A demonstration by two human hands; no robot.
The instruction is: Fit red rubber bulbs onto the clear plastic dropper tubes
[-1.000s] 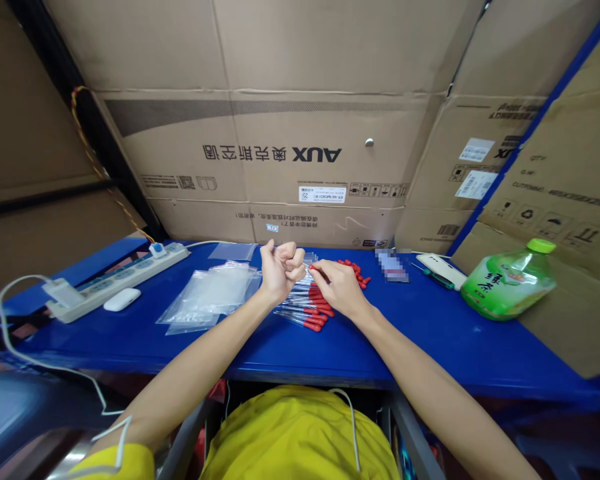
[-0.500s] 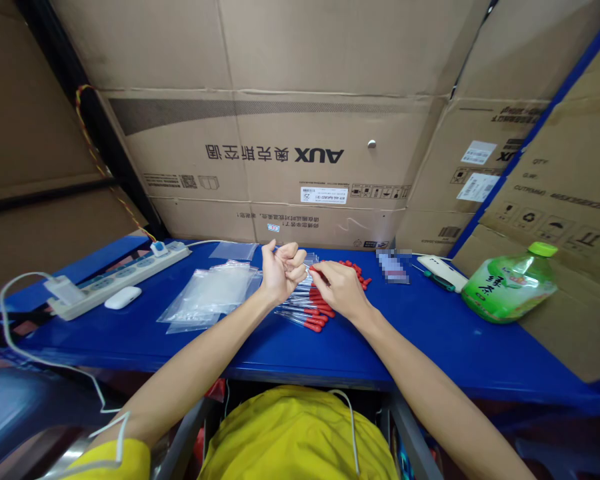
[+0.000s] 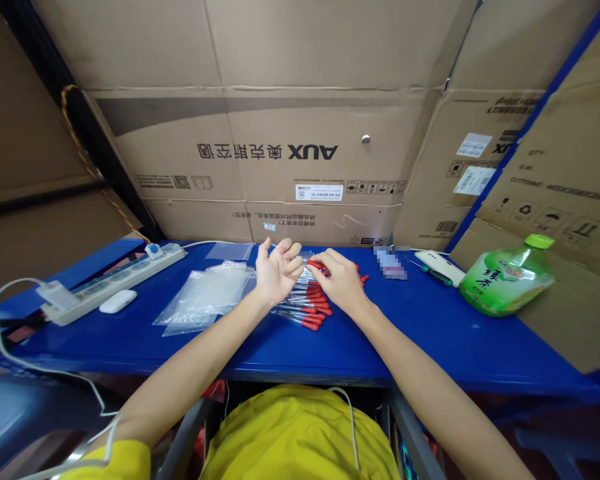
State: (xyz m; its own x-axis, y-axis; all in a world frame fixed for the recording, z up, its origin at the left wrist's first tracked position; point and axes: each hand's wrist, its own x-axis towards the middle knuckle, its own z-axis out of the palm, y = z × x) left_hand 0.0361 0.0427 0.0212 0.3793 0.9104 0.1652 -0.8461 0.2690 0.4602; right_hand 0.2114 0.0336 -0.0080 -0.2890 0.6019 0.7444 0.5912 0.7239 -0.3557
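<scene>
My right hand pinches the red rubber bulb of a dropper between thumb and fingers. The dropper's clear thin tube points left into my left hand, which is turned palm up with its fingers loosely curled round it. A bit of the tube seems to show between the left thumb and forefinger. Below and behind both hands lies a pile of droppers, red bulbs to the right and clear tubes to the left. Part of the pile is hidden by my hands.
Clear plastic bags lie on the blue table, left of the pile. Further left are a power strip and a white case. A green bottle, a white device and a blurred packet stand or lie at right.
My left hand's fingers have loosened from a tighter curl, and its palm faces up more. My right hand still holds the bulb, with more of the red showing. The view has shifted slightly.
</scene>
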